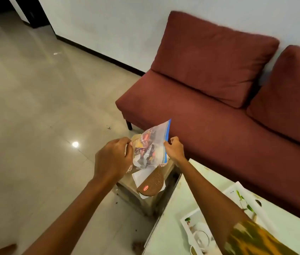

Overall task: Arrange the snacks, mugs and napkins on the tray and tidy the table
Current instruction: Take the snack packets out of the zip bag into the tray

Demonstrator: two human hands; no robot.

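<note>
A clear zip bag (150,148) with a blue seal strip holds several wrapped snacks. Both hands hold it up over a low stool. My left hand (113,159) grips its left edge and my right hand (175,149) pinches the blue seal edge on the right. Below the bag, a brown woven lid (152,184) and white napkins (140,176) lie on the small beige stool (136,196). At the lower right, a white tray (237,192) with a leaf print rests on the white table (171,218), and a white mug (201,236) stands on the tray.
A dark red sofa (219,107) with two back cushions stands against the wall behind the stool and table. Glossy beige floor tiles (35,107) spread to the left. Small crumbs dot the floor near the stool.
</note>
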